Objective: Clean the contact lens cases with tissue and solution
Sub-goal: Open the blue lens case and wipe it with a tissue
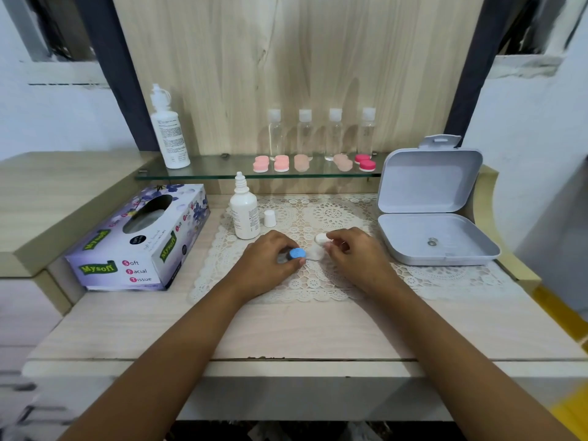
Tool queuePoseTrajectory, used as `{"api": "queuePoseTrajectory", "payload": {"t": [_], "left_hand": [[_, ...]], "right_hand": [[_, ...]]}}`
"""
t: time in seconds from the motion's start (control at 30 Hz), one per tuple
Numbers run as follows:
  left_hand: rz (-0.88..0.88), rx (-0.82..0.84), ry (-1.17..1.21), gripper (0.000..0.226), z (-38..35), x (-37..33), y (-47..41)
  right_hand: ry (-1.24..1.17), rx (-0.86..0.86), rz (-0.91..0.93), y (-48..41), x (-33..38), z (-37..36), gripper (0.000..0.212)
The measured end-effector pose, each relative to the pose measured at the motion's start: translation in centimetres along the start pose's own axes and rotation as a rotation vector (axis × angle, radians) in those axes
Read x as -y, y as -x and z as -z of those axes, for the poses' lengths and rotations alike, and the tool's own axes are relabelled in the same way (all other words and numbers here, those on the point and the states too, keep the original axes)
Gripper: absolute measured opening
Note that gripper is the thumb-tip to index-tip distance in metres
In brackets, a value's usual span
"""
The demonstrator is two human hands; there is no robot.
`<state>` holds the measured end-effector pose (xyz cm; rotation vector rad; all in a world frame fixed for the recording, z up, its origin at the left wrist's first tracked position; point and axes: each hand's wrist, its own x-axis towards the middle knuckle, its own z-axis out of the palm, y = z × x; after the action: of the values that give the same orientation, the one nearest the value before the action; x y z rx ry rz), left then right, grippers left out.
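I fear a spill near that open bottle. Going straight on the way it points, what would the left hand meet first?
Probably the small white piece just past the blue cap the left hand pinches, then the right hand; depth is unclear.

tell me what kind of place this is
Probably a home vanity or dressing table set up for contact lens care: a glass shelf holds small clear bottles and pink lens cases, and a tissue box sits beside a lace mat with a solution bottle on it.
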<state>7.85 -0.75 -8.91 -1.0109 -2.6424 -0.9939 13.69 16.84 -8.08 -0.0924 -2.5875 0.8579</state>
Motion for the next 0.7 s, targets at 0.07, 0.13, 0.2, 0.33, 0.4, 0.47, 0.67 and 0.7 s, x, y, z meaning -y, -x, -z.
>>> {"api": "queuePoseTrajectory", "payload": {"t": [0.07,0.13,0.2,0.33,0.4,0.47,0.67,0.7], "left_hand": [[0.01,0.016,0.032,0.019,0.0,0.0,0.1],[0.03,0.026,0.052,0.02,0.0,0.0,0.2],[0.042,0.032,0.061,0.021,0.1,-0.1,0.2],[0.059,0.036,0.074,0.023,0.1,-0.1,0.2],[0.062,0.039,0.076,0.023,0.1,-0.1,0.3],[0.065,0.039,0.078,0.023,0.1,-0.1,0.3],[0.066,0.041,0.088,0.021,0.1,-0.2,0.2],[0.063,0.04,0.087,0.021,0.1,-0.2,0.2]], "right_hand": [[0.03,0.024,-0.013,-0.5,0.0,0.5,0.028],[0.073,0.063,-0.011,-1.1,-0.1,0.8,0.028],[0.121,0.106,-0.005,-1.7,-0.2,0.9,0.03],[0.189,0.169,0.045,-2.3,-0.4,0.6,0.026],[0.205,0.168,0.063,-2.3,-0.5,0.3,0.025],[0.175,0.139,0.055,-2.3,-0.6,0.1,0.027],[0.064,0.069,0.03,-2.0,-0.5,0.4,0.026],[0.022,0.054,0.026,-1.8,-0.3,0.5,0.026]]}}
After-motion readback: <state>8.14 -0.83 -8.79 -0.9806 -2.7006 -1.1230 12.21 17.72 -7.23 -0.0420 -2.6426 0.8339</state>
